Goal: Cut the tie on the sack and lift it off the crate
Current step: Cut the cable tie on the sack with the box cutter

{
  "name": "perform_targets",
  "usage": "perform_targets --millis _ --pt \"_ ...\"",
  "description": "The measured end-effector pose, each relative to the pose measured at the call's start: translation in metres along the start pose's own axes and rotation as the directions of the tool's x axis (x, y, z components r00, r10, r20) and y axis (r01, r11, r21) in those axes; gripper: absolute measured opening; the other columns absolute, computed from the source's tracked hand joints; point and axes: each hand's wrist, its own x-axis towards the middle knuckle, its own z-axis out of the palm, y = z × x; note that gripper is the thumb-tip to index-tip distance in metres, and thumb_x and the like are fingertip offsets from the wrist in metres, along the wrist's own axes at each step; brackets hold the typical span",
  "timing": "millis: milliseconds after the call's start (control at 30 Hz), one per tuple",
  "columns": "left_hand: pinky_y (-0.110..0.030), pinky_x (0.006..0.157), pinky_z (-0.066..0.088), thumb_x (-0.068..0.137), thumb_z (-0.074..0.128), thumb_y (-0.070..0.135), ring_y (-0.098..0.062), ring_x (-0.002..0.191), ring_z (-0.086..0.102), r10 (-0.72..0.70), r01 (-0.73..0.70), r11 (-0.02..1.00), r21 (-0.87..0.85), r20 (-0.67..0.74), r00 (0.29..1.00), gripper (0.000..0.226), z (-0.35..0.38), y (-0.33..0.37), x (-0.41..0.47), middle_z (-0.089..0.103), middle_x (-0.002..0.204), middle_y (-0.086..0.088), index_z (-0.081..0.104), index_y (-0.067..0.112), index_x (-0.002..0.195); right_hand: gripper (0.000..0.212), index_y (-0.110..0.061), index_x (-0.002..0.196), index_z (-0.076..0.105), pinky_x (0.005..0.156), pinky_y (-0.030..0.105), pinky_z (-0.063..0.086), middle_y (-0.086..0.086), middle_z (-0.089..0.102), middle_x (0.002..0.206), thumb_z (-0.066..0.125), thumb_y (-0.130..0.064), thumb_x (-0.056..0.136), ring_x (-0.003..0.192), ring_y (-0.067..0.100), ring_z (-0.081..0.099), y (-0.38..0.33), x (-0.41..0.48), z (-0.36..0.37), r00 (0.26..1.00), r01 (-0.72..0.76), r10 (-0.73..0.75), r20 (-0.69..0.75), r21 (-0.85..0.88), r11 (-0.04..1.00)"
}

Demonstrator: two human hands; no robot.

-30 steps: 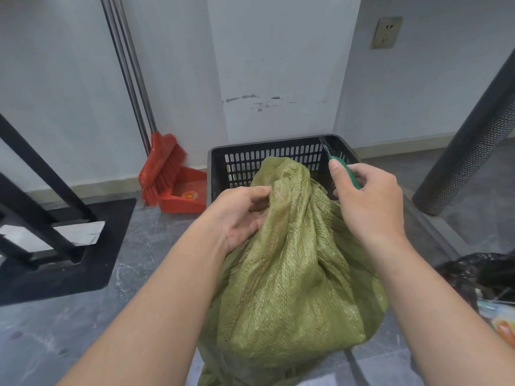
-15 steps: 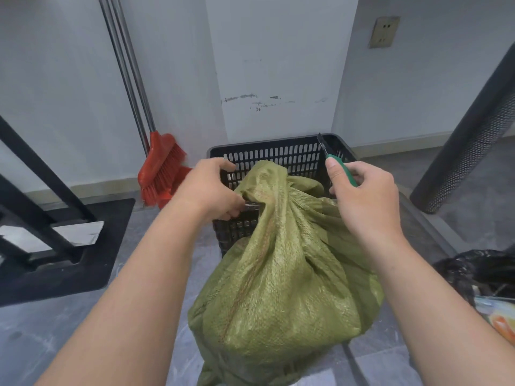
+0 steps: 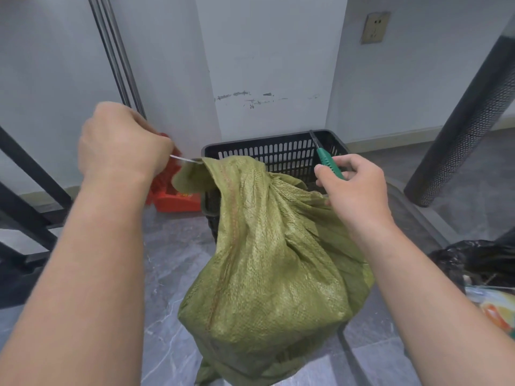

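A green woven sack [image 3: 267,263] bulges over the near side of a black slotted plastic crate [image 3: 278,151] on the floor. My left hand [image 3: 119,140] is up and to the left of the sack's neck, fingers closed on a thin white tie [image 3: 182,159] that stretches from the hand to the sack's loose mouth. My right hand [image 3: 351,188] rests against the right side of the neck and grips a green-handled cutting tool [image 3: 326,160], its dark tip pointing up over the crate's far rim.
A red broom and dustpan [image 3: 172,190] lean at the wall behind my left hand. A black perforated post [image 3: 459,126] slants at the right. A black rubbish bag [image 3: 479,263] lies at the lower right, a black metal frame [image 3: 25,190] at the left.
My left hand has moved up and left, away from the sack's neck, drawing the white tie out with it. The sack's mouth has flopped open leftward. My right hand has stayed nearly in place.
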Motion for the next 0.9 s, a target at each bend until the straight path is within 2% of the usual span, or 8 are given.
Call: perform_targets --millis 100,233,367,433,533,633,733,900 --pt "-0.052 0.093 0.058 0.064 0.074 0.032 -0.036 0.092 0.071 -0.078 0.075 0.996 -0.056 -0.069 0.995 0.024 -0.011 -0.013 0.017 0.072 0.09 -0.013 0.07 0.014 0.08 0.015 -0.034 0.09 0.064 0.077 0.052 0.061 -0.007 0.077 0.077 0.068 -0.044 0.08 0.06 0.014 0.072 0.001 0.001 0.0 0.999 0.012 -0.012 0.033 0.01 1.0" --pt "-0.042 0.078 0.048 0.073 0.058 0.038 -0.035 0.102 0.064 -0.166 0.165 0.973 -0.16 0.002 0.986 0.022 -0.001 -0.073 0.084 0.056 0.089 -0.009 0.062 0.024 0.089 0.011 -0.032 0.093 0.064 0.075 0.045 0.06 -0.008 0.077 0.08 0.057 -0.039 0.097 0.051 0.011 0.067 0.003 0.002 -0.004 0.998 0.016 -0.018 0.056 0.033 0.999" --pt "-0.037 0.076 0.06 0.072 0.055 0.017 -0.023 0.077 0.069 -0.074 0.049 0.943 -0.329 -0.063 0.995 0.016 -0.022 0.0 0.013 0.069 0.081 -0.005 0.068 0.026 0.069 0.026 -0.024 0.099 0.066 0.058 0.035 0.05 0.002 0.078 0.083 0.045 -0.037 0.105 0.053 0.015 0.064 -0.001 0.001 -0.005 0.994 -0.095 0.089 0.059 0.128 0.987" --pt "-0.039 0.075 0.064 0.074 0.058 0.008 -0.026 0.074 0.072 -0.013 0.007 0.886 -0.464 -0.009 1.0 0.019 -0.014 0.025 -0.017 0.075 0.086 -0.013 0.069 0.022 0.068 0.027 -0.019 0.103 0.067 0.052 0.029 0.047 0.003 0.076 0.087 0.045 -0.034 0.106 0.054 0.013 0.06 -0.005 0.0 -0.004 0.986 -0.165 0.155 0.064 0.186 0.969" --pt "-0.031 0.061 0.06 0.084 0.062 0.001 -0.02 0.067 0.068 -0.046 0.155 0.807 -0.57 0.201 0.979 0.02 0.015 0.04 -0.029 0.076 0.086 -0.013 0.071 0.018 0.079 0.022 -0.013 0.1 0.068 0.051 0.028 0.046 0.004 0.069 0.09 0.05 -0.026 0.105 0.056 0.012 0.055 -0.006 -0.003 -0.005 0.975 -0.222 0.206 0.087 0.241 0.945" --pt "-0.024 0.06 0.058 0.09 0.067 -0.001 -0.017 0.067 0.067 -0.105 0.376 0.679 -0.63 0.423 0.9 0.011 0.041 0.053 -0.043 0.07 0.084 -0.01 0.073 0.007 0.093 0.028 -0.007 0.121 0.066 0.053 0.028 0.047 0.003 0.065 0.081 0.057 -0.013 0.096 0.055 0.012 0.055 -0.004 -0.003 -0.011 0.968 -0.25 0.231 0.097 0.292 0.923" --pt "-0.023 0.061 0.058 0.094 0.058 -0.006 -0.015 0.066 0.064 -0.107 0.586 0.51 -0.63 0.629 0.77 0.018 0.061 0.071 -0.065 0.064 0.084 -0.01 0.074 -0.002 0.103 0.028 -0.006 0.119 0.067 0.053 0.027 0.048 0.003 0.067 0.081 0.057 -0.006 0.093 0.054 0.012 0.056 -0.004 -0.001 -0.026 0.973 -0.232 0.22 0.075 0.328 0.916" --pt "-0.025 0.065 0.058 0.098 0.042 -0.011 -0.014 0.071 0.056 -0.023 0.724 0.449 -0.524 0.803 0.596 0.033 0.082 0.099 -0.107 0.056 0.081 -0.01 0.072 -0.006 0.11 0.025 -0.007 0.117 0.068 0.054 0.026 0.051 0.008 0.072 0.094 0.058 -0.004 0.095 0.061 0.014 0.06 0.001 0.004 -0.055 0.97 -0.232 0.244 0.012 0.36 0.904"
